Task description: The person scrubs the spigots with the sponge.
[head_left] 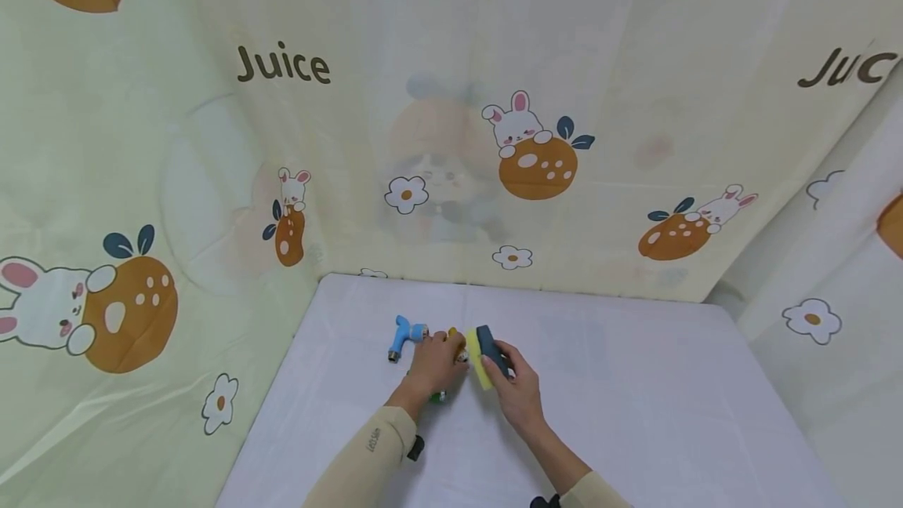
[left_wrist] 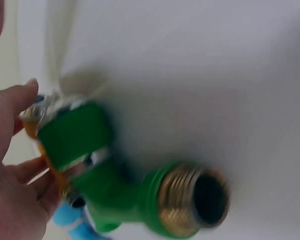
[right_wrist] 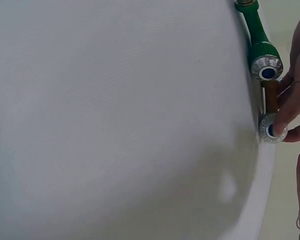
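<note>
My left hand (head_left: 432, 365) grips an orange faucet (right_wrist: 271, 97) with a silver knob, fingers and thumb round its knob end; the hand hides most of it in the head view. Right beside that hand lies a green faucet (left_wrist: 115, 197), its threaded brass end toward the left wrist camera. A light blue faucet (head_left: 402, 338) lies just left of the hand. My right hand (head_left: 520, 394) holds a sponge (head_left: 481, 363), yellow on one side and dark blue-grey on the other, close to the right of the left hand.
A white-covered table (head_left: 635, 414) lies under the hands. Behind it and to the left hangs a cream curtain (head_left: 395, 38) printed with rabbits and oranges, and another curtain (head_left: 861, 273) borders the right side.
</note>
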Available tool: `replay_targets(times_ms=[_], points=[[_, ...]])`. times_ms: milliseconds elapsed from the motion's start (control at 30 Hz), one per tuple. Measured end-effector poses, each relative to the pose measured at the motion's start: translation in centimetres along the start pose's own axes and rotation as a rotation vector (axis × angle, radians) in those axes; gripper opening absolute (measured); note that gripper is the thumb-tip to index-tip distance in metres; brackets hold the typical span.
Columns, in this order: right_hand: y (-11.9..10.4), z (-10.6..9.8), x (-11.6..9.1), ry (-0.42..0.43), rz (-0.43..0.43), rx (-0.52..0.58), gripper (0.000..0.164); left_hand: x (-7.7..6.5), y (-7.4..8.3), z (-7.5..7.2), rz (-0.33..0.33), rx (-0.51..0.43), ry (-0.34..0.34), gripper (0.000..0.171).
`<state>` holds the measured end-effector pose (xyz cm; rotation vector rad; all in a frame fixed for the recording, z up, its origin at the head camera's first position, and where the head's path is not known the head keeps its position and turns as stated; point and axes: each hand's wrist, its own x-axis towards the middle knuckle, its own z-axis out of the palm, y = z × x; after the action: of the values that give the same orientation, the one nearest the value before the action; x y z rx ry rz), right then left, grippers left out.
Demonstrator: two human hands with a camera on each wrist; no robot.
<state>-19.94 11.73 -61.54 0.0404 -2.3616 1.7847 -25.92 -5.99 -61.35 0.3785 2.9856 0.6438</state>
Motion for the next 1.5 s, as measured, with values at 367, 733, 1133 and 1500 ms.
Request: replay_targets(times_ms=[367,733,1133,1500], points=[[-0.4,0.1,0.2,0.005,0.011,-0.018,0.050,-0.2,0.7,0.8,-0.008,-0.005,0.034,0.032],[-0.3,-0.1,0.2,-0.001,0.029,-0.008,0.054,0.0,1.2,-1.3,0.034,-0.253,0.069,0.071],[-0.2,-0.5,0.0,-0.021,0.002,0.059,0.051,-1.1,1.0,-3.5,0.093,-0.703,0.010,0.093],[-0.7,-0.8,-0.1,-0.112,-0.157,0.035,0.044,-2.1,-0.3,-5.1,0.109,-0.790,-0.094,0.095]])
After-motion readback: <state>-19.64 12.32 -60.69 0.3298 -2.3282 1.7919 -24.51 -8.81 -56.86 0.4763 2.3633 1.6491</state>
